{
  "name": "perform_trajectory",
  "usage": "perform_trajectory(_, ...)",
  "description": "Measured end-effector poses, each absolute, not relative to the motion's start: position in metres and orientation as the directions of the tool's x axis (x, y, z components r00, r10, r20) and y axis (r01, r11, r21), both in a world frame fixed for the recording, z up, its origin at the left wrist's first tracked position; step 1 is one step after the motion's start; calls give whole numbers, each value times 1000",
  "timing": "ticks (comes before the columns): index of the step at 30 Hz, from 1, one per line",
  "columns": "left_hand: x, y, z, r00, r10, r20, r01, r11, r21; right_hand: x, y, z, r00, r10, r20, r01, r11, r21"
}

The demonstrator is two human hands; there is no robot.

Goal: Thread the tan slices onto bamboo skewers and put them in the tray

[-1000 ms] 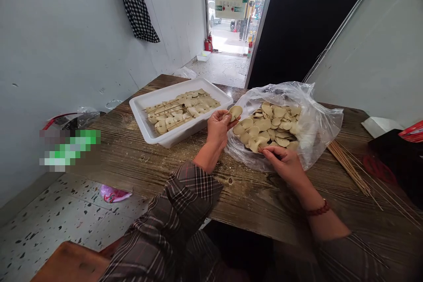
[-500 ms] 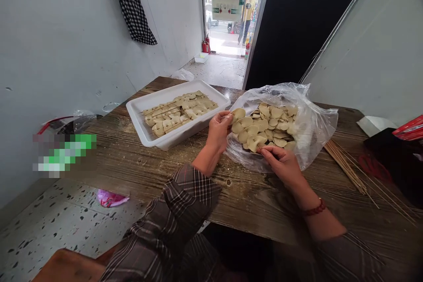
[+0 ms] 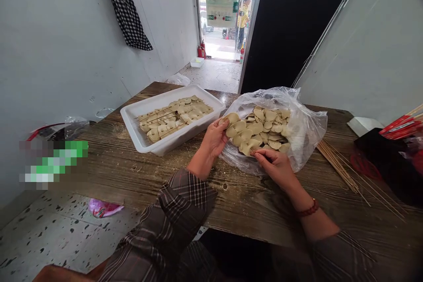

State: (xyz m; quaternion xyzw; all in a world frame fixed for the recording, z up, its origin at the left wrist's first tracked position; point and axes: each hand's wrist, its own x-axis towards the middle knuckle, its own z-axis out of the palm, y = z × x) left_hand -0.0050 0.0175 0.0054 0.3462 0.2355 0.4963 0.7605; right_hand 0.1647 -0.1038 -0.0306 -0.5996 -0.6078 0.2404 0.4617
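Several pale round slices (image 3: 236, 128) are threaded in a row on a thin skewer between my hands. My left hand (image 3: 215, 136) pinches the slice at the upper left end. The fingers of my right hand (image 3: 272, 162) are closed on the skewer's lower right end. Just behind lies an open clear plastic bag (image 3: 306, 130) holding a heap of loose slices (image 3: 272, 125). Left of my hands is a white tray (image 3: 158, 150) with rows of skewered slices (image 3: 165, 119).
Bare skewers (image 3: 339, 165) lie on the wooden table (image 3: 132, 176) at the right, near a black item (image 3: 380, 158) and red packets (image 3: 398, 128). A white paper piece (image 3: 363, 125) is behind them. A person (image 3: 243, 17) stands outside the glass door.
The whole view has shifted slightly, so most things appear lower and further left. My hands keep their hold on the skewered slices. The person outside has changed posture.
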Motion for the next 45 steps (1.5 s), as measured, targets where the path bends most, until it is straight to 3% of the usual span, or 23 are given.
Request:
perform_trajectory(21, 6, 17, -5, 305, 951, -50, -558, 221, 800, 162, -102, -40, 127, 909, 398, 651, 227, -725)
perform_trajectory(28, 3, 20, -5, 348, 933, -91, -558, 284, 780, 164, -99, -38, 187, 923, 336, 566, 178, -805)
perform_trajectory(32, 10, 13, -11, 477, 865, -157, -506, 416, 756, 163, -99, -37, 277, 914, 295, 474, 137, -870)
perform_trajectory(37, 23, -6, -18, 619, 780, -91, -460, 454, 763, 161, -96, -37, 330, 901, 281, 413, 130, -901)
perform_trajectory(45, 30, -14, -24, 468, 883, -28, -516, 299, 803, 164, -99, -44, 285, 920, 268, 463, 113, -879)
